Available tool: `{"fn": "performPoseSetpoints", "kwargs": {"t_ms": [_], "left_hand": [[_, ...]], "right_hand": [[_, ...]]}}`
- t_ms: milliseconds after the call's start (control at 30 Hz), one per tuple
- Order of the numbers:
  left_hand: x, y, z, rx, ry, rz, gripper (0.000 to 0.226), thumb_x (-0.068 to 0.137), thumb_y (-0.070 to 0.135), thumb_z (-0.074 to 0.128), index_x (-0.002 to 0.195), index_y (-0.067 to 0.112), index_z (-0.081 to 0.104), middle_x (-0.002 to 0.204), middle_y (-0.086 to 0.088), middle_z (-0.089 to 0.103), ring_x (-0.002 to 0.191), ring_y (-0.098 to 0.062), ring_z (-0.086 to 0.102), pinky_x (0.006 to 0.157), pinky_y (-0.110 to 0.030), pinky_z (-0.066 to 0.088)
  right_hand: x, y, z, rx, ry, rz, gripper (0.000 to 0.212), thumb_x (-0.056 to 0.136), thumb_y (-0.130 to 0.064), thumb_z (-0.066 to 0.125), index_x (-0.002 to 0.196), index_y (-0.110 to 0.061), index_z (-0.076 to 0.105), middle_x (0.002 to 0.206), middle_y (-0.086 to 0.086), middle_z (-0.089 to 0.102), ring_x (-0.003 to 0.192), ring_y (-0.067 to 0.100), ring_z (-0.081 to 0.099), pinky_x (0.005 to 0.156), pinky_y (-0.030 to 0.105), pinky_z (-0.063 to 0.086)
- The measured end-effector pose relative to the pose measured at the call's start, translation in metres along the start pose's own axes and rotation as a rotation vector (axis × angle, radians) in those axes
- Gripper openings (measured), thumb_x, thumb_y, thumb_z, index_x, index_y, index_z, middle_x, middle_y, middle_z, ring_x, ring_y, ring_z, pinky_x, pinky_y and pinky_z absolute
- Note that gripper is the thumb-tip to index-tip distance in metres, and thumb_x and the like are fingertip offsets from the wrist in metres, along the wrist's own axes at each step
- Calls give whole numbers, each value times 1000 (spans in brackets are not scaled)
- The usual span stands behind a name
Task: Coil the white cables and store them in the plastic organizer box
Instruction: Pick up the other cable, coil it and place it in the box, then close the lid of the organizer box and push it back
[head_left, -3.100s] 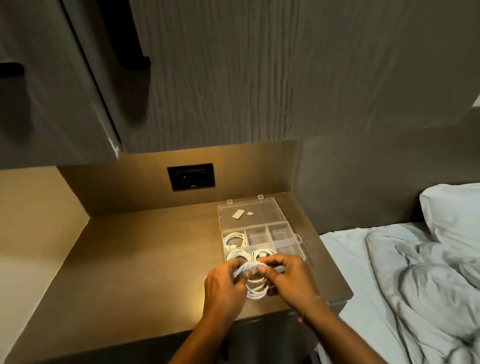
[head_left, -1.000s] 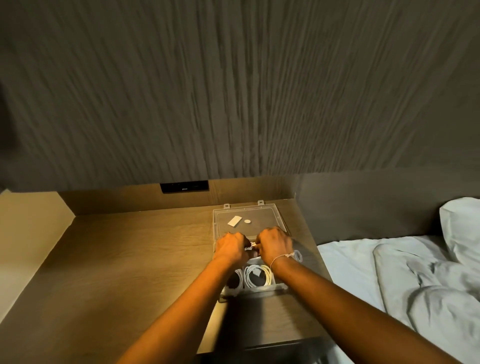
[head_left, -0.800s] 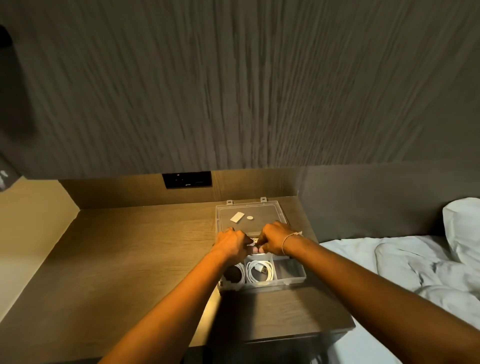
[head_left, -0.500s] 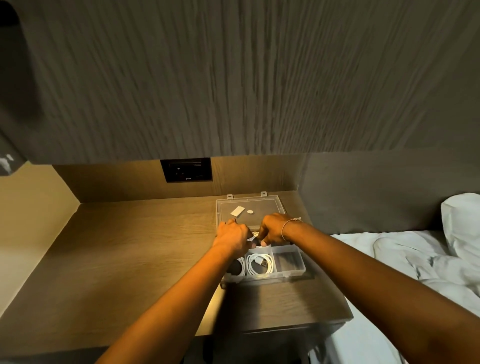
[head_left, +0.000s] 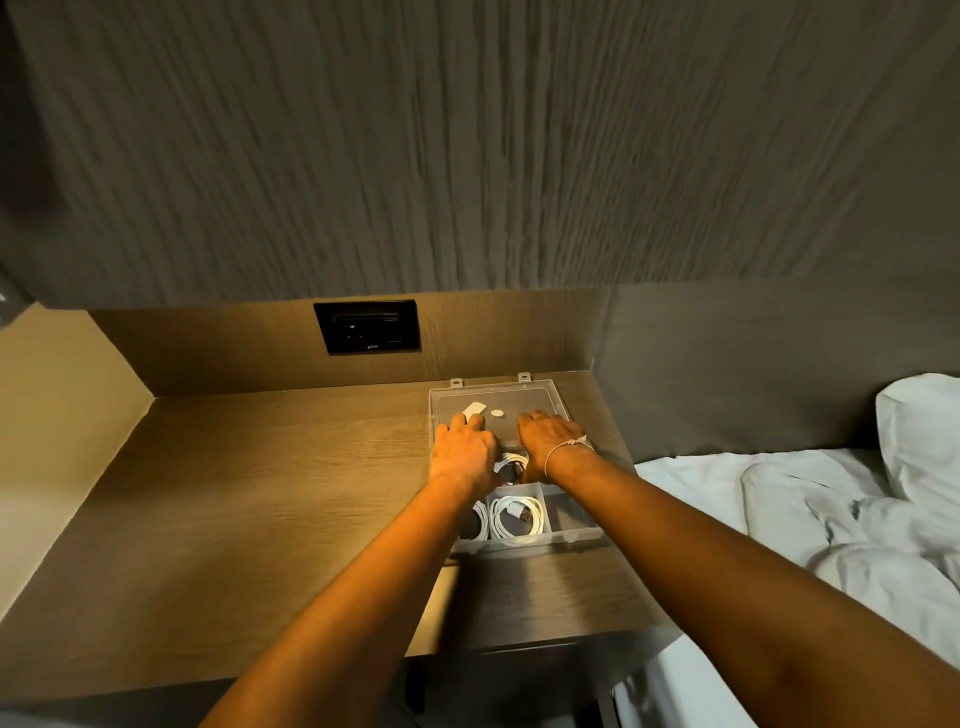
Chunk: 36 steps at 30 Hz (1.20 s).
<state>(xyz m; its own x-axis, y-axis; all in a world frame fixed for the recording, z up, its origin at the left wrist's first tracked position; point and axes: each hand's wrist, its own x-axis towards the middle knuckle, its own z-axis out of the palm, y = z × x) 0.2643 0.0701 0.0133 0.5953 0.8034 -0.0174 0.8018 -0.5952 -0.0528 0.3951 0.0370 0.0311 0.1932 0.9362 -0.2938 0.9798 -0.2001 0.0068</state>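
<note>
Head view puts the left hand (head_left: 464, 451) and right hand (head_left: 550, 435) side by side over the far half of the plastic organizer box (head_left: 576, 536), both palm-down with fingers loosely spread, reaching onto the box's open lid (head_left: 545, 397), which lies flat just beyond the knuckles. Neither hand grips anything that I can see; the fingertips seem to rest on or just above the lid, and actual contact cannot be confirmed. A thin bracelet (head_left: 563, 451) circles the right wrist.

Between and partly beneath the two palms sits a coiled white cable (head_left: 511, 462) in a middle compartment. Nearer the person, below the wrists, another coil (head_left: 517, 515) fills a front compartment, and a third coil (head_left: 480, 522) shows beside it, half hidden by the left forearm. The compartment under the right forearm looks empty.

All visible cables appear stowed, so closing the lid seems the likely step. The risk: a loop springing up above a divider would get pinched or keep the lid from latching. Swinging the lid over could also shed the two small white pieces (head_left: 485, 410) lying on it just past the left fingers, and pulling on the lid may slide the light box across the wooden shelf (head_left: 260, 493) toward the bed (head_left: 779, 493) to the right.
</note>
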Motion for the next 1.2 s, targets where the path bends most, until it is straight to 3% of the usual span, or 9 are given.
{"fn": "performPoseSetpoints", "kwargs": {"t_ms": [200,300,433,533,600,700,833,1000,1200], "left_hand": [[-2,-1,4,-142,-51,-29,39,84,57,60,107,28,71,122,-5,55,114,-27,46,91,-42,44],[-5,-12,9,-501,-76,-71,29,89,38,60,111,21,69,121,-7,60,111,-28,55,93,-45,49],[-9,-26,16,-883,1,-160,21,92,19,62,110,20,71,112,2,55,102,-16,60,95,-36,51],[-11,-33,20,-948,188,-356,22,91,13,61,107,26,70,110,1,55,95,-13,60,83,-35,57],[-11,-41,23,-866,256,-508,24,91,18,63,112,27,67,115,-5,59,96,-17,60,75,-35,56],[-11,-51,28,-823,146,-692,35,90,29,62,123,17,62,120,-12,65,106,-30,61,87,-42,53],[-9,-51,35,-1032,37,-736,29,93,28,58,115,12,66,113,-12,70,99,-29,63,84,-38,50],[-3,-52,29,-1346,75,-838,21,84,9,68,106,8,69,105,-14,72,99,-31,66,93,-43,53],[-17,-53,23,-1367,234,-798,27,78,2,75,84,24,61,88,-4,71,87,-25,70,84,-44,57]], "right_hand": [[-3,6,8,93,72,-3,46,72,-44,81,107,-21,62,117,9,58,109,30,57,91,41,53],[-4,7,6,179,35,0,38,71,-38,84,101,-22,68,116,7,59,107,28,58,90,41,54],[-4,11,-7,393,-135,27,41,74,-31,84,110,-20,70,111,5,68,93,23,64,69,32,54],[-5,23,-17,513,-184,2,36,79,-31,80,112,-21,70,112,4,68,97,23,62,77,35,55],[-6,34,-17,627,-39,29,24,84,-27,75,107,-20,71,114,5,70,101,24,64,86,38,56],[-8,50,-9,700,142,183,33,89,-31,68,120,-20,64,126,6,66,111,29,62,88,37,53],[-7,57,5,816,49,337,58,93,-38,62,142,-12,44,146,12,51,129,37,52,100,42,46],[-4,51,12,1058,37,441,33,98,-27,56,123,-6,61,128,17,63,112,36,61,95,43,49],[-5,57,9,1320,166,515,17,96,-16,53,98,-13,70,111,18,67,100,36,64,91,43,56]]}}
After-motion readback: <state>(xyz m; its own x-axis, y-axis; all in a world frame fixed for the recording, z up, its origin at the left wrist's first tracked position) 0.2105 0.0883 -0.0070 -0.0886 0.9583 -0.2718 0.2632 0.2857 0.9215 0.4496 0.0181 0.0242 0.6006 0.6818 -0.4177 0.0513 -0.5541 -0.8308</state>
